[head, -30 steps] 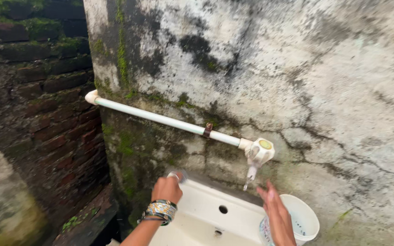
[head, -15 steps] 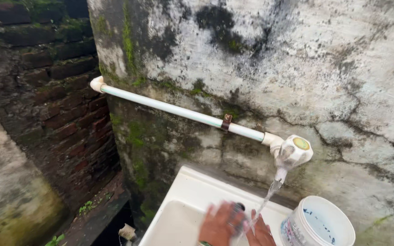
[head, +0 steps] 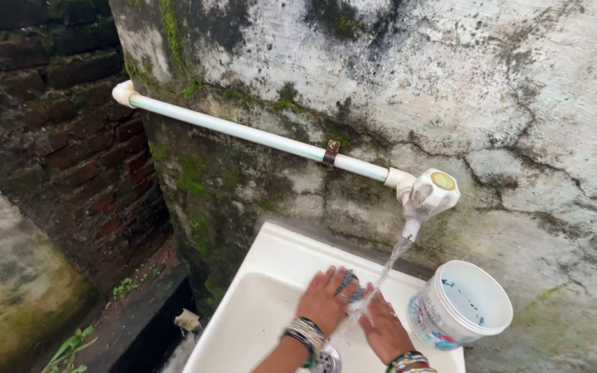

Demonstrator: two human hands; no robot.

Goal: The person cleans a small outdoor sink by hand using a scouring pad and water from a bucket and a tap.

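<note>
Pressing dark scrubber (head: 348, 282) under left hand (head: 323, 300), fingers curled on it, right hand (head: 383, 328) open just beside, tap (head: 431, 195) stream falling between, over sink (head: 271, 276).

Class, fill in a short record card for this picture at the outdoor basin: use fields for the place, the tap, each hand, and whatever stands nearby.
Place: white basin against a stained, mossy wall
Tap: white tap at the end of a white pipe, water running
Left hand: over the basin, resting on a small dark object, bangles at the wrist
Right hand: under the water stream, close beside the left hand
Nearby: white tub on the basin's right edge, open at the top
Unclear: what the dark object is
</note>
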